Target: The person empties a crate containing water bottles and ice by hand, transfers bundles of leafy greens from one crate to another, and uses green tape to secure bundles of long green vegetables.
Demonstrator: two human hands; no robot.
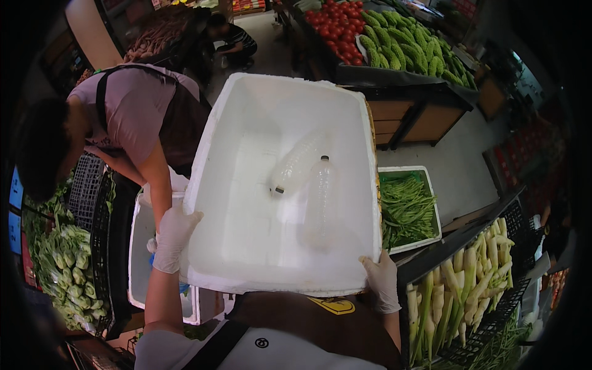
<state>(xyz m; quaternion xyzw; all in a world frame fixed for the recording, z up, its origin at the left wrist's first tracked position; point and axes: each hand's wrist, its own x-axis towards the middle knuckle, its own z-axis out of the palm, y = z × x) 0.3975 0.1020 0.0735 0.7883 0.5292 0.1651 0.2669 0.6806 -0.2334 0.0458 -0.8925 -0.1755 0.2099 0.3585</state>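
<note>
A large white foam box (240, 222) is held in front of my body, its open top facing me. My gloved left hand (175, 238) grips its left rim, thumb over the edge. On the lower right corner, my gloved right hand (383, 282) has its thumb over the rim and its other fingers out of sight behind the wall. Inside lie two clear plastic bottles with dark caps. One bottle (322, 199) lies lengthwise with its cap away from me; the other bottle (298, 162) lies slanted, cap towards me.
A co-worker (134, 101) bends close at left over another foam box (134, 259). Green beans (407, 208) fill a foam box at right, near white-stemmed vegetables (467, 282). Leafy greens (71, 273) stand left. Tomatoes (337, 30) and bitter melons (407, 41) top a stand ahead. Another person (233, 41) crouches beyond.
</note>
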